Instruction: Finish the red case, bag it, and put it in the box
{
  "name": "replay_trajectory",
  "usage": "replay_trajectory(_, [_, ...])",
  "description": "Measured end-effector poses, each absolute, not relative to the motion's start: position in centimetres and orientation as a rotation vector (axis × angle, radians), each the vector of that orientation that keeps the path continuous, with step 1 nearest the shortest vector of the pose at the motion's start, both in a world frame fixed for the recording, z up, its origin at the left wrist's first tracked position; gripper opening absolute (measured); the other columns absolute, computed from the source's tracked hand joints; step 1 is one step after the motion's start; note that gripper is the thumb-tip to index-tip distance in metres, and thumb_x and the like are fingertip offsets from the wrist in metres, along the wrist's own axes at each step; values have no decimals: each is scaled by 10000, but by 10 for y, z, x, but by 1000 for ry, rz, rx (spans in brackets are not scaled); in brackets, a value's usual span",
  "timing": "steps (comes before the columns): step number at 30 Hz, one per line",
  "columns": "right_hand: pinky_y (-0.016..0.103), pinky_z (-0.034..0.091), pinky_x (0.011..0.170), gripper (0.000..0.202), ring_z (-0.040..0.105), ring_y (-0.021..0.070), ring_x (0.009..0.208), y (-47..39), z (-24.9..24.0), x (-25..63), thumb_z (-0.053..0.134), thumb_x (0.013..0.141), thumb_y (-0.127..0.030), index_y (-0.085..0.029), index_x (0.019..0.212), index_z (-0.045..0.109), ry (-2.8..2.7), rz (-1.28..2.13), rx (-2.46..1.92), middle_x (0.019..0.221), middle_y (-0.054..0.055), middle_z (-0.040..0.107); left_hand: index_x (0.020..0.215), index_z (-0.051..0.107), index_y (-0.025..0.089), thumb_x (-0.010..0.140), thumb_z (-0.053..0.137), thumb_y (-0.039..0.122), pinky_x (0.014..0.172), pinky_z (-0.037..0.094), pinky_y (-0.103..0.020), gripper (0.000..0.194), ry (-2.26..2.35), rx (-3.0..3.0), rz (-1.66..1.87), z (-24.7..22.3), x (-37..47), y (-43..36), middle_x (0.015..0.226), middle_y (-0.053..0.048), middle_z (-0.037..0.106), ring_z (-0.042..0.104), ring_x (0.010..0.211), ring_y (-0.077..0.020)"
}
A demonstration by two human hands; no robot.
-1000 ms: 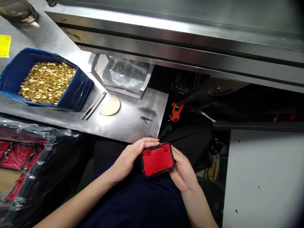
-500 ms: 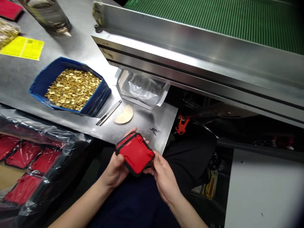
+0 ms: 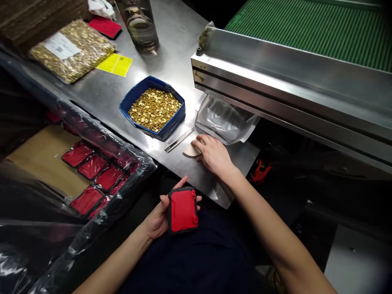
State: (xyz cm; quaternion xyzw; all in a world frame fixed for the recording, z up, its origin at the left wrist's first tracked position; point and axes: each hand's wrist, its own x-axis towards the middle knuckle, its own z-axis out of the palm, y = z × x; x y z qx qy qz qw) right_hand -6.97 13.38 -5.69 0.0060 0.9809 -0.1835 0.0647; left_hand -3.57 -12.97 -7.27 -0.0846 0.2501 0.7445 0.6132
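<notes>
My left hand (image 3: pixel 158 217) holds a red case with black edges (image 3: pixel 184 210) above my lap, thumb along its left side and fingers behind it. Out over the metal table, my right hand (image 3: pixel 214 155) reaches across a flat beige disc (image 3: pixel 191 151), fingers bent and apart at its right part. The hand covers some of the disc; whether it grips it is unclear. Left of the disc lies a slim cutter knife (image 3: pixel 179 139). A blue bin (image 3: pixel 125 107) full of small gold-coloured metal pieces (image 3: pixel 155 109) stands just beyond.
A clear-lined tray (image 3: pixel 226 118) sits under the edge of the green ribbed conveyor (image 3: pixel 294 32). At left, a plastic-lined box (image 3: pixel 134 157) holds several red cases (image 3: pixel 88 200). Farther back are a bag of gold pieces (image 3: pixel 76 53), a yellow paper (image 3: pixel 115 64) and a bottle (image 3: pixel 139 26).
My right hand has let go of the red case and moved forward to the beige disc. The left hand keeps the case, now turned more upright. The view has swung left.
</notes>
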Motion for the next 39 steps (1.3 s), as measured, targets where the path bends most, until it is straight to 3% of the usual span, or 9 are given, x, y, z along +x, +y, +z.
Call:
replay_trajectory(4, [497,393,1088,331,549,387,1229,133,-51,-60,721,874,-230,-125,1176,636,2941,-561,-11,1266,222,641,1592,331,244,907,631,720,1016,515,-518,886,585,-195,1733,-81,-32,-128,1388,-242,670,690,1212,-389])
replay_trajectory(8, [456,486,932,355,639,341,1029,123,-42,-25,623,930,-385,-144,1187,584,2934,-662,136,1103,166,686,1491,472,203,976,614,594,1033,501,-502,662,588,-229,1736,-86,-35,-121,1360,-218,691,693,1203,-370])
replay_trajectory(10, [382,521,823,316,674,265,915,115,-40,3,486,1006,-398,-188,1237,538,2816,-1026,337,1039,94,698,1454,506,194,983,578,628,1005,523,-478,645,602,-251,1717,-86,-37,-117,1315,-212,716,714,1162,-351])
replay_trajectory(13, [295,516,632,345,661,178,659,102,-42,52,296,1080,-452,-220,1156,539,2186,-1891,694,825,10,679,1350,578,179,1001,472,694,899,576,-427,631,648,-307,1663,-83,-40,-110,1196,-200,766,761,1040,-324])
replay_trajectory(16, [274,523,585,325,680,168,613,90,-44,94,448,1048,-531,-220,1103,526,1822,-2135,882,808,9,704,1272,624,175,998,453,706,788,606,-397,621,739,-395,1561,-78,-44,-102,1086,-186,795,780,942,-326])
replay_trajectory(19, [279,541,706,274,716,177,740,81,-40,119,631,991,-476,-231,1100,574,1920,-2049,904,869,18,735,1232,658,166,1011,484,650,734,614,-380,561,790,-419,1468,-76,-47,-93,1048,-191,800,783,886,-323])
replay_trajectory(25, [268,449,729,176,662,165,845,74,-28,131,553,1040,-368,-245,1136,635,2457,-1570,516,1008,22,691,1233,693,133,1015,532,536,801,607,-376,485,868,-380,1366,-79,-47,-79,1052,-197,796,768,912,-308])
replay_trajectory(32, [329,289,590,241,640,168,666,63,-31,131,457,1067,-381,-238,941,605,2718,-906,215,793,-14,684,1194,730,141,994,549,582,852,591,-435,517,987,-319,1342,-85,-41,-76,1054,-174,789,750,938,-332])
replay_trajectory(39, [350,182,541,280,619,159,585,54,-38,118,443,1074,-415,-234,917,588,2848,-694,100,741,-23,698,1164,758,154,960,590,632,884,568,-412,546,1098,-256,1344,-94,-40,-76,1034,-149,800,735,996,-335])
